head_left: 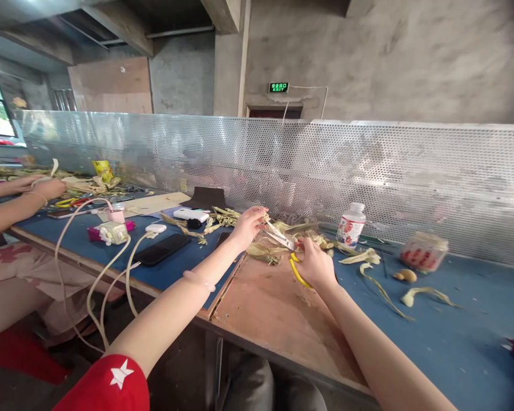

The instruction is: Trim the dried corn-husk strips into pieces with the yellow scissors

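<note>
My right hand point(314, 264) is closed around the yellow handles of a pair of scissors point(285, 246), whose open metal blades point up and left. My left hand point(248, 224) pinches a pale dried leaf strip point(266, 219) just above the blade tips. Under both hands lies a heap of dried husk leaves point(265, 251) at the far edge of a brown wooden board point(274, 311). More loose strips point(379, 285) trail across the blue tabletop to the right.
A plastic bottle point(350, 224), a clear jar point(424, 250) and a perforated metal screen point(368, 165) stand behind. A black phone point(161, 249), white cables point(98, 274) and small gadgets lie left. Another person's hands point(38, 187) work with husks at far left.
</note>
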A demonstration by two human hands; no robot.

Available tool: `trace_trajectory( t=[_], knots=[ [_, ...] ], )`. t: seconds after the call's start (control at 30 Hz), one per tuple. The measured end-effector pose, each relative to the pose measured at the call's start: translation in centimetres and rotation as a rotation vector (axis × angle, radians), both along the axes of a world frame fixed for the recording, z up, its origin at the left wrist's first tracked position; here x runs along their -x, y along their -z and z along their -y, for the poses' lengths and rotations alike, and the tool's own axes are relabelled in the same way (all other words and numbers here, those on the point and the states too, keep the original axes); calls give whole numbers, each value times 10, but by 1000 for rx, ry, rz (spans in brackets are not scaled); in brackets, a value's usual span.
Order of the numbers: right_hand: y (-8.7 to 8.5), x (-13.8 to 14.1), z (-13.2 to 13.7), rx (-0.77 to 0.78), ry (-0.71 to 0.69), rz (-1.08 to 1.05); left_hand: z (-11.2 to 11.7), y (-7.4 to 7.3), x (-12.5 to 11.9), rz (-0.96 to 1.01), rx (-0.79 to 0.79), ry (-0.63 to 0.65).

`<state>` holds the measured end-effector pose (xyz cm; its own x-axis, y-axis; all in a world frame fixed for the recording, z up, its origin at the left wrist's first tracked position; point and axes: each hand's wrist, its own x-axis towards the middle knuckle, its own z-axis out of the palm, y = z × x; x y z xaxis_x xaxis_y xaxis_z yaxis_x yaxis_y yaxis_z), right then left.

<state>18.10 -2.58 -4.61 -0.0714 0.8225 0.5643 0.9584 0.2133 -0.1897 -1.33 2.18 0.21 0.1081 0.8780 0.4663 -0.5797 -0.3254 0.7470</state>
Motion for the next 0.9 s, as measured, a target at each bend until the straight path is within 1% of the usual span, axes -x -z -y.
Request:
trace_trajectory(
  t=[0.2, 0.43, 0.9],
  knots=[
    [1, 0, 0, -17, -15, 3, 2, 0, -1, -13, -3, 1],
    [0, 1, 0, -1, -1, -3, 2, -2, 0, -10, -4, -8],
    [-2, 0, 1, 9, 20, 19, 4, -3, 1, -29, -20, 18]
  ],
)
